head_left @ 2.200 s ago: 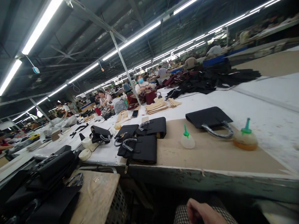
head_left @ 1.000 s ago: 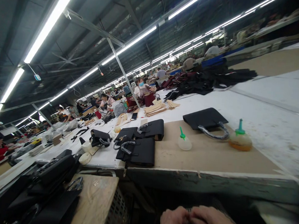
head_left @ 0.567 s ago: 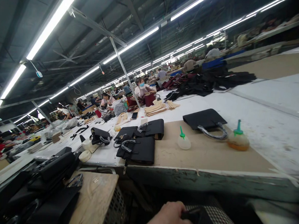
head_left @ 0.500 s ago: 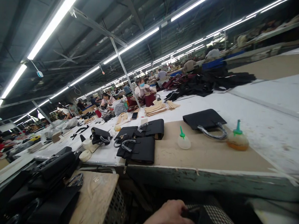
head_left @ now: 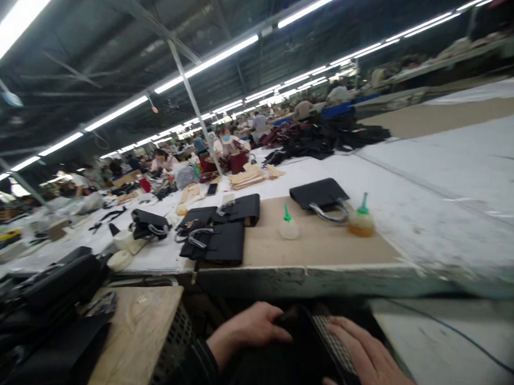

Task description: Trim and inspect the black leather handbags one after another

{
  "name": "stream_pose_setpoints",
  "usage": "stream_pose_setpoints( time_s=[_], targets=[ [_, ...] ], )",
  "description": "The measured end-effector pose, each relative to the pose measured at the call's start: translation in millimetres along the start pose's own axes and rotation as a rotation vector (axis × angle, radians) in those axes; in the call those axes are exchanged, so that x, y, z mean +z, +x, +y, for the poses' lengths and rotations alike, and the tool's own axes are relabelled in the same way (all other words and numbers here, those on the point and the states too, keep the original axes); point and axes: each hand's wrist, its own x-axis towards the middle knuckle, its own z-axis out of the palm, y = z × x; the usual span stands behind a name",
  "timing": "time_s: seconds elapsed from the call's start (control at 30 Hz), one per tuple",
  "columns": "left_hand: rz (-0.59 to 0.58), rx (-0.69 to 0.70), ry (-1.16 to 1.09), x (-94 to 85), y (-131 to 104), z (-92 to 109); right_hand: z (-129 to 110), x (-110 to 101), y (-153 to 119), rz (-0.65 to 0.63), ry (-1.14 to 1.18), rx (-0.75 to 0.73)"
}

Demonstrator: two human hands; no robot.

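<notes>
Low in the view, in front of the table, is a black bag [head_left: 281, 372], dark and partly cut off by the lower edge. My left hand [head_left: 253, 328] is closed on its left upper edge, fingers bent over it and thumb pointing right. On the other side my right hand [head_left: 372, 367] grips the bag's right edge, thumb apart from the long fingers. A strip of black-and-white checked material [head_left: 336, 344] runs between the bag and my right fingers; whether it belongs to the bag I cannot tell. A small metallic glint shows near the bottom.
The long white table [head_left: 450, 231] has brown board [head_left: 261, 246] along its front. On it are black handbags [head_left: 220, 243] with wrapped handles and two squeeze bottles [head_left: 288, 227] with green nozzles. More black bags [head_left: 63, 284] are piled left, beside a wooden board [head_left: 134, 331] over a crate.
My right hand has come into view and onto the bag's right side. My left hand and the bag sit farther left and higher in the picture. The whole view has shifted.
</notes>
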Motion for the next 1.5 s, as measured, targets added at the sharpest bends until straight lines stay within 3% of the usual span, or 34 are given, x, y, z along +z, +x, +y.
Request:
stream_pose_setpoints(
  time_s=[0.1, 0.17, 0.3, 0.4, 0.5, 0.67, 0.73, 0.87, 0.93, 1.03, 1.17, 1.37, 1.5],
  targets=[
    [-0.048, 0.033, -0.037, -17.2, -8.3, 12.7, -11.5, -44.9, -2.4, -0.163, 0.164, 0.325],
    [-0.121, 0.059, -0.064, -30.3, -9.7, 15.3, -17.6, -58.0, -2.3, -0.287, 0.353, 0.421],
    [-0.263, -0.029, -0.011, -39.5, -9.0, 7.1, -18.3, -55.9, -10.0, -0.340, 0.475, 0.457],
    [-0.286, -0.139, 0.105, -29.9, -3.7, -5.7, -5.8, -49.1, -16.6, -0.334, 0.397, 0.403],
    [-0.276, -0.165, 0.124, -19.7, 6.1, -18.0, 8.3, -48.8, -15.4, -0.322, 0.398, 0.467],
    [-0.289, -0.149, 0.173, -18.3, 15.8, -25.4, -0.1, -57.6, -0.5, -0.330, 0.728, 0.569],
    [-0.270, -0.114, 0.220, -20.1, 15.6, -24.2, -10.0, -54.8, 2.9, -0.336, 0.793, 0.582],
    [-0.129, 0.039, 0.233, -18.4, 13.9, -18.7, -19.5, -39.9, 0.9, -0.323, 0.570, 0.593],
    [-0.123, 0.118, 0.170, -13.4, 15.2, -15.9, -18.8, -35.6, -1.1, -0.346, 0.530, 0.600],
    [-0.179, 0.174, 0.116, -2.9, 21.2, -13.8, -16.0, -36.7, -2.5, -0.368, 0.579, 0.593],
    [-0.069, 0.251, 0.108, 8.9, 30.2, -17.0, -11.4, -40.7, -4.5, -0.365, 0.643, 0.590],
    [0.041, 0.188, 0.167, 11.8, 31.3, -31.6, -2.7, -37.1, -12.2, -0.327, 0.760, 0.635],
    [0.054, 0.210, 0.230, 13.2, 32.1, -38.2, 1.1, -34.9, -12.2, -0.313, 0.780, 0.622]
  ],
)
